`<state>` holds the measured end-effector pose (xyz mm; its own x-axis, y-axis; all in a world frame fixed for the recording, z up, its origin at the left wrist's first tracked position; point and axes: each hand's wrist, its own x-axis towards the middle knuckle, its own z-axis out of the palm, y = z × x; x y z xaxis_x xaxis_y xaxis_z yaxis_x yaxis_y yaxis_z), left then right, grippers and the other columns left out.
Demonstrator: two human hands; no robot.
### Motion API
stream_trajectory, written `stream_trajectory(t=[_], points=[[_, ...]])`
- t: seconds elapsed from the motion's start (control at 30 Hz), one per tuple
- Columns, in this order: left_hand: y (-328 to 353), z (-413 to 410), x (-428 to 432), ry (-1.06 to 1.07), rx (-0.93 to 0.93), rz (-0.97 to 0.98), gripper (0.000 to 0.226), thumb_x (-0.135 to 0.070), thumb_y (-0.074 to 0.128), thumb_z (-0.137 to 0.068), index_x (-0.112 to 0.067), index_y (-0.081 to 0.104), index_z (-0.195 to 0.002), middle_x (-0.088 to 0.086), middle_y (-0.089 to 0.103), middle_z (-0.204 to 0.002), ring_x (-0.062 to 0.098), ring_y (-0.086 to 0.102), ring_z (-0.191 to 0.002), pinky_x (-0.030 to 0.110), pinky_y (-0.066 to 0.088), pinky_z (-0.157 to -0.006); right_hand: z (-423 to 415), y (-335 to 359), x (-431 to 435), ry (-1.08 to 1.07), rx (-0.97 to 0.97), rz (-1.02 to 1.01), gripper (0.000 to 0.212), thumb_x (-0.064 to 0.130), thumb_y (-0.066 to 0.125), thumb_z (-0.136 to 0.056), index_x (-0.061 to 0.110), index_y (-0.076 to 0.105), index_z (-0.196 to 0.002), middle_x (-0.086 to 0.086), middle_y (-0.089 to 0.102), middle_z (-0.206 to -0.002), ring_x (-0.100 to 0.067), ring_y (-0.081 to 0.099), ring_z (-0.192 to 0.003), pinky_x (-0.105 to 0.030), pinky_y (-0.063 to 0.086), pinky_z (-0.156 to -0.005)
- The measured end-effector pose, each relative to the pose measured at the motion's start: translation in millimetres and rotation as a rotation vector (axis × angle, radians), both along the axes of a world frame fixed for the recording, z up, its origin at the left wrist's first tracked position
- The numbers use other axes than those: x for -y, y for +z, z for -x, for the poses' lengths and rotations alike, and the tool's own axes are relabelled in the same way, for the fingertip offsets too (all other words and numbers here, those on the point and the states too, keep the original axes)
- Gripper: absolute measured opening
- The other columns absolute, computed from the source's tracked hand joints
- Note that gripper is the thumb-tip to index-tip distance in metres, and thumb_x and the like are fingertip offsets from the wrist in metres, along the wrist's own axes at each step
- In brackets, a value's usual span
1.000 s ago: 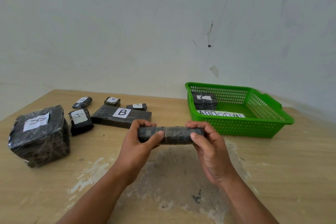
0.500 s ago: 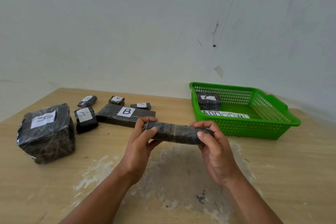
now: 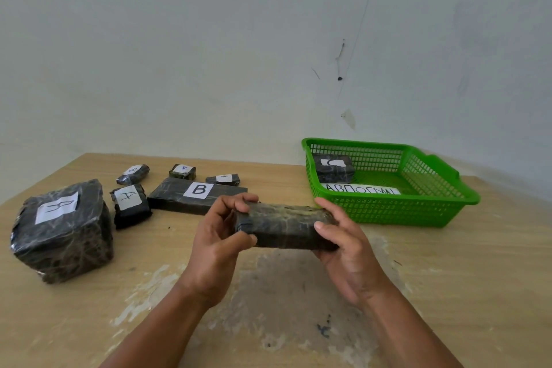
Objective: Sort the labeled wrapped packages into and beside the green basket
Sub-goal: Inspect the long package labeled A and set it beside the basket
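A long dark wrapped package is held above the table's middle; my left hand grips its left end and my right hand grips its right end. No label shows on its visible faces. The green basket stands at the back right, holding a small package labelled C and a white paper strip with letters. On the left lie a large package marked A, a smaller A package, a flat B package and three little labelled packages.
The wooden table has worn pale patches in front of me. A grey-white wall rises right behind the table and the basket. Bare tabletop lies to the right of and in front of the basket.
Both hands have rolled the long package, so a broader face now shows toward me. It stays at the same place above the table. The camera has shifted slightly.
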<state>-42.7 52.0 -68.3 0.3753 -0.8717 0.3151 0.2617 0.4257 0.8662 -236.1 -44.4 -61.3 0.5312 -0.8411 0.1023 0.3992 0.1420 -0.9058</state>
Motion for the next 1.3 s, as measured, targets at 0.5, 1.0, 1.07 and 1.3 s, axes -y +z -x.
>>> stream_trajectory(t=[0.5, 1.0, 1.07, 1.3], points=[[0.7, 4.9, 3.7, 0.016, -0.006, -0.3, 0.064, 0.011, 0.053, -0.095, -0.031, 0.054, -0.143, 0.005, 0.053, -0.144, 0.03, 0.062, -0.123, 0.049, 0.055, -0.102, 3.7, 1.5, 1.5, 0.024, -0.024, 0.05, 0.058, -0.002, 0.06, -0.094, 0.026, 0.057, -0.145, -0.014, 0.072, -0.13, -0.027, 0.071, -0.114, -0.042, 0.059, -0.095], [7.8, 11.0, 5.5, 0.175, -0.096, -0.297, 0.032, -0.014, 0.065, -0.097, -0.017, 0.052, -0.126, 0.016, 0.063, -0.126, 0.026, 0.07, -0.108, 0.044, 0.06, -0.091, -13.4, -23.2, -19.6, 0.045, -0.531, 0.481, 0.062, 0.049, 0.091, -0.066, 0.017, 0.043, -0.088, 0.008, 0.053, -0.079, -0.011, 0.052, -0.073, -0.034, 0.047, -0.067], [6.3, 10.6, 3.5, 0.095, -0.021, -0.312, 0.046, -0.009, 0.071, -0.093, -0.022, 0.053, -0.133, 0.013, 0.065, -0.127, 0.027, 0.072, -0.109, 0.047, 0.061, -0.09, -19.7, -24.7, -23.6, 0.01, -0.498, 0.435, 0.059, 0.052, 0.091, -0.066, 0.02, 0.044, -0.085, 0.004, 0.053, -0.08, -0.023, 0.054, -0.075, -0.046, 0.05, -0.07], [1.3, 8.9, 0.2, -0.162, 0.115, -0.29, 0.1, 0.005, 0.074, -0.072, -0.034, 0.037, -0.156, 0.008, 0.063, -0.138, 0.039, 0.067, -0.118, 0.06, 0.054, -0.101, -11.4, -22.9, -13.7, 0.15, -0.267, 0.195, 0.032, 0.031, 0.077, -0.081, 0.017, 0.048, -0.082, -0.016, 0.054, -0.092, -0.031, 0.049, -0.093, -0.059, 0.043, -0.081]])
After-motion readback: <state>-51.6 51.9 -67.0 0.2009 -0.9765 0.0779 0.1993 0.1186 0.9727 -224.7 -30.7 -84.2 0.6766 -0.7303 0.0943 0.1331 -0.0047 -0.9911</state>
